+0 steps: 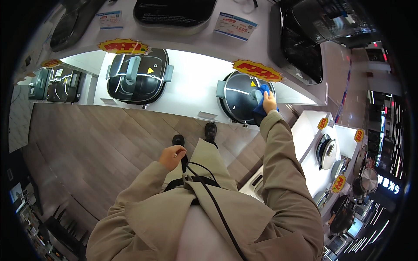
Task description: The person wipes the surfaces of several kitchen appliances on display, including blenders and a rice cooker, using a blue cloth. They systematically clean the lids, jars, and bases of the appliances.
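Note:
My right hand point(270, 102) is closed on a blue cloth point(260, 105), which lies against the right side of a round pot's dark glass lid point(237, 93). That pot has grey-green handles and a knob, and it stands on the white lit shelf point(196, 82). Part of the lid is hidden under the cloth and my hand. My left hand point(173, 157) hangs in front of my waist with its fingers curled, and nothing shows in it. Further left on the same shelf sits a square electric pot point(138, 76) with a tall grey-green lid handle.
Above the shelf juts a counter point(183, 39) with black appliances point(174, 13), price cards and yellow-red tags point(257, 70). On the right, a lower display point(305, 130) carries round pans point(327, 153). A black cord point(213, 209) hangs down my front. The floor point(96, 143) is wood-patterned.

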